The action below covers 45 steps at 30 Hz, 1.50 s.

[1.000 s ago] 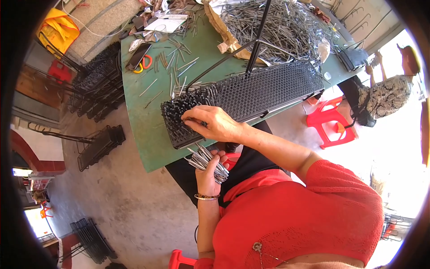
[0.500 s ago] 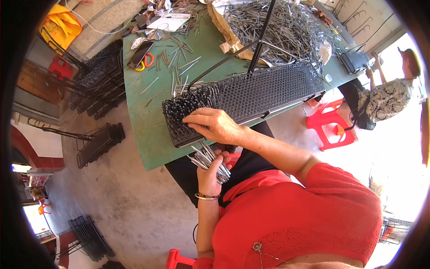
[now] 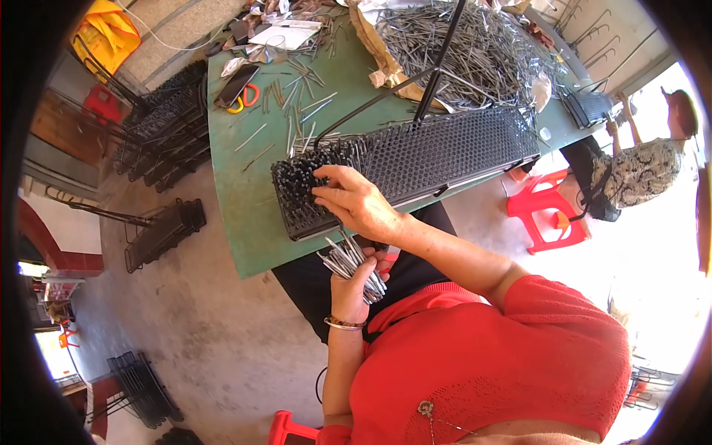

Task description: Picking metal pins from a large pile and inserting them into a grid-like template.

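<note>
My left hand [image 3: 357, 282] is closed round a bundle of thin grey metal rods [image 3: 343, 256], just below the near edge of a long black perforated rack [image 3: 452, 152]. Over the rack's left end, my right hand [image 3: 360, 204] has its thumb and fingers drawn together among the upright rods [image 3: 300, 185] that fill the holes there. Whatever sits between those fingertips is too small to make out. Toward the right, the rack's holes show no rods. A black metal frame [image 3: 430, 93] rises from behind the rack.
A large heap of rods [image 3: 460, 52] lies on paper at the back of the green table [image 3: 241, 193]. Loose rods, scissors [image 3: 245, 99] and a dark case lie back left. Stacked black racks [image 3: 159, 133] stand left. A person [image 3: 641, 163] works at right, beside a red stool [image 3: 545, 211].
My right hand has shifted slightly right and up over the rack, its fingers a little more spread. My left hand still holds the bundle. The view has moved slightly.
</note>
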{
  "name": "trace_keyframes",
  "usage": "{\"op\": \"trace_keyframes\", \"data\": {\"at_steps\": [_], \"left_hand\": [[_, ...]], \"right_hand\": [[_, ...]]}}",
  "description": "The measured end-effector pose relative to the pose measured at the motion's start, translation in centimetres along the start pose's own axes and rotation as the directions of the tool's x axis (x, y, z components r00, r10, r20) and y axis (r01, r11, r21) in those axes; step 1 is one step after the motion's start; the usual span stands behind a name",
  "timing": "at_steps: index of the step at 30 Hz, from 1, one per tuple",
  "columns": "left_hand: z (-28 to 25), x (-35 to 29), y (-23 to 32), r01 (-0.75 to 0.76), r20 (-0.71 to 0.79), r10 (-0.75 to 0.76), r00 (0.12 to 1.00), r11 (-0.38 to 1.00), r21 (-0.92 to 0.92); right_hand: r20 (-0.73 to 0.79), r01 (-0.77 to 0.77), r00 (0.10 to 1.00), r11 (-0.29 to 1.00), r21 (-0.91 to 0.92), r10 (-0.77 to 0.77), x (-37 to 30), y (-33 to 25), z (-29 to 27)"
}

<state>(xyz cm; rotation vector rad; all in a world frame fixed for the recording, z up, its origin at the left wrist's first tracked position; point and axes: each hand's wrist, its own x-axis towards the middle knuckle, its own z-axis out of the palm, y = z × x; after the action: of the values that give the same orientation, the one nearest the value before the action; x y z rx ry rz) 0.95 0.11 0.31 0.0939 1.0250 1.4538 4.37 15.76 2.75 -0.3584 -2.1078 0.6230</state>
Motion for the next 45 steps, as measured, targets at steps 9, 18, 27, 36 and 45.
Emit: {"op": "trace_keyframes", "data": {"at_steps": [9,18,27,36,45], "left_hand": [[-1.3,0.1,1.0,-0.079,0.044,0.084,0.995,0.992,-0.097],[-1.0,-0.4,1.1,-0.108,0.039,0.115,0.993,0.983,-0.146],[-1.6,-0.7,1.3,-0.13,-0.043,0.125,0.991,0.983,-0.131],[-2.8,-0.7,1.8,-0.152,-0.077,0.143,0.987,0.981,-0.118],[-2.6,-1.1,2.4,-0.121,-0.081,0.127,0.989,0.99,0.07]], "right_hand": [[0.209,-0.402,0.908,0.896,0.191,0.363,-0.9,-2.4,-2.4],[0.65,-0.784,0.572,0.569,0.251,0.501,-1.3,-2.4,-2.9],[0.666,-0.845,0.514,0.453,0.285,0.54,-1.6,-2.2,-1.8],[0.625,-0.837,0.545,0.401,0.371,0.558,-1.4,-2.3,-0.7],[0.668,-0.8,0.555,0.539,0.264,0.496,0.3,-1.7,-1.2]]}}
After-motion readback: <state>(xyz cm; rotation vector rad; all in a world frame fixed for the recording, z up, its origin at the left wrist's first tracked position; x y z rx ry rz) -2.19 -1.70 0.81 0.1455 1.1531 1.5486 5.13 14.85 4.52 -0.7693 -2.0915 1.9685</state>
